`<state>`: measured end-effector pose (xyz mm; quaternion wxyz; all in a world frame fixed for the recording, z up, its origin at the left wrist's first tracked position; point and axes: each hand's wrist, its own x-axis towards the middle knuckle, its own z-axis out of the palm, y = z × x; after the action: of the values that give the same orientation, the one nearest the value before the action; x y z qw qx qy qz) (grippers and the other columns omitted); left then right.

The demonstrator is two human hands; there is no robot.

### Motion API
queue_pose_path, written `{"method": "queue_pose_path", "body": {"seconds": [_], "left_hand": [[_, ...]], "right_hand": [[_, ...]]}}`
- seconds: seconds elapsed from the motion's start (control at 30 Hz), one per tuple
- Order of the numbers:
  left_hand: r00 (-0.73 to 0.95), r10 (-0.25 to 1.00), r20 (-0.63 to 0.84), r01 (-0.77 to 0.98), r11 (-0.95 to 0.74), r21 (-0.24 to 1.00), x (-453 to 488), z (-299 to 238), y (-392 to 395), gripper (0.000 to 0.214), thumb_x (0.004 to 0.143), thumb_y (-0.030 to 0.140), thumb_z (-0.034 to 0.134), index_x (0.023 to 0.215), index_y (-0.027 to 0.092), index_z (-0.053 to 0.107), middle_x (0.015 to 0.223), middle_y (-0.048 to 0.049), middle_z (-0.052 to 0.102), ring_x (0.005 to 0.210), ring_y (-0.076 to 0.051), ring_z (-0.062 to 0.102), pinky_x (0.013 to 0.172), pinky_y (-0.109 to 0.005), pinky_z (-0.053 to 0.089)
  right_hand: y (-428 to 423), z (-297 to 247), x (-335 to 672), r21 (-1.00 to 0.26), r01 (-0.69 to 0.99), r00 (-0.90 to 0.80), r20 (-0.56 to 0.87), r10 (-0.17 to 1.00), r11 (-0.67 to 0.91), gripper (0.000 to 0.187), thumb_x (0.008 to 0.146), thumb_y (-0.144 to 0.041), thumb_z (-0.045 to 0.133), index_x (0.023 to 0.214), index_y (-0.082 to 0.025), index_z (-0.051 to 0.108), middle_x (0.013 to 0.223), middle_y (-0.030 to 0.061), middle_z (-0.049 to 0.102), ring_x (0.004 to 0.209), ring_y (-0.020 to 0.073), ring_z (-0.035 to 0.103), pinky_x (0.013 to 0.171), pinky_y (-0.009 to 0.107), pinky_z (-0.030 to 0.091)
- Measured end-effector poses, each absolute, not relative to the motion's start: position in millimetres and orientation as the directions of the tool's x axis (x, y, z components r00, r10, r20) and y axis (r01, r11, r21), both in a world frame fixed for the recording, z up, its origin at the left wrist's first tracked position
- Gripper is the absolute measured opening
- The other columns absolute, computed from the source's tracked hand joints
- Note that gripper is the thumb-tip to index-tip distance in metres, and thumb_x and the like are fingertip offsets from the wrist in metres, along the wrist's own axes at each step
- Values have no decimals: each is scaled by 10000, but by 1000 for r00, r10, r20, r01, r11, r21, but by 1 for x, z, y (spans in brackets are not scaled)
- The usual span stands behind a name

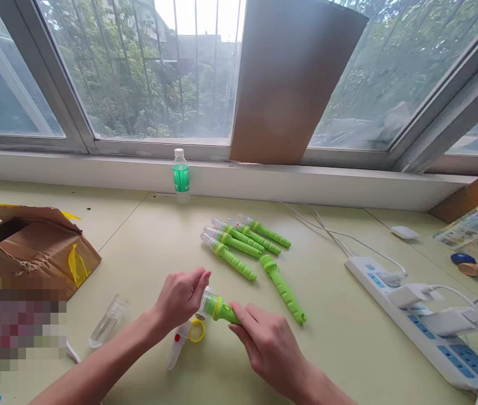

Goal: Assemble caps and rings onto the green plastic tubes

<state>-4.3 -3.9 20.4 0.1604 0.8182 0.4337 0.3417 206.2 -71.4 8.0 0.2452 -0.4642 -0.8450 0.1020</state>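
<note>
Above the table, my right hand (pixel 266 343) is closed around the grip of a green plastic handle (pixel 224 313) with a threaded, yellow-ringed collar. My left hand (pixel 182 295) is wrapped round the clear plastic cap (pixel 205 301) at its other end. How far the cap sits over the thread is partly hidden by my fingers. Just beneath lies a whitish tool with a red dot and a yellow ring (pixel 197 330). A loose clear cap (pixel 108 322) rests left of my left forearm. Beyond my hands are several capped green handles (pixel 234 261) and one uncapped green handle (pixel 285 292).
At the left stands an open cardboard box (pixel 49 247) with yellow tape. A plastic bottle (pixel 181 180) stands upright by the window sill. On the right, a white power strip (pixel 416 315) carries plugs and cables, near a wooden object with a blue ball (pixel 462 259).
</note>
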Motion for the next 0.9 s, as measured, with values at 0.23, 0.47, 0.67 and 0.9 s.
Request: {"method": "queue_pose_path", "body": {"seconds": [0.23,0.47,0.67,0.9], "left_hand": [[559,401,726,424,-891,165,-10,20,-1,210,870,159,421,669,179,479,475,38,463,398,-98,347,448,-237,237],[375,923,88,565,-303,768,-3,26,0,427,976,424,251,752,184,525,473,48,490,388,-111,470,419,-205,294],[371,863,344,669,-505,546,-4,23,1,418,961,368,339,630,175,506,443,41,464,383,-95,405,452,-213,277],[589,410,696,438,-886,151,-10,20,1,227,903,187,404,706,175,516,473,36,483,389,-105,372,440,-238,242]], "right_hand": [[-63,28,209,-931,364,-576,-209,790,19,409,971,-426,359,1012,-154,661,558,-50,379,463,87,329,418,191,285],[-58,-5,214,-178,772,-437,548,713,611,271,920,-192,514,1139,-212,672,759,76,660,681,183,566,625,274,376],[-65,3,206,-345,740,-461,366,808,578,343,961,-285,416,1206,-143,610,696,55,607,562,157,498,530,255,339],[-63,24,208,-938,347,-576,-230,785,-20,419,960,-432,382,1092,-154,666,553,-52,389,438,79,312,412,189,275]]}}
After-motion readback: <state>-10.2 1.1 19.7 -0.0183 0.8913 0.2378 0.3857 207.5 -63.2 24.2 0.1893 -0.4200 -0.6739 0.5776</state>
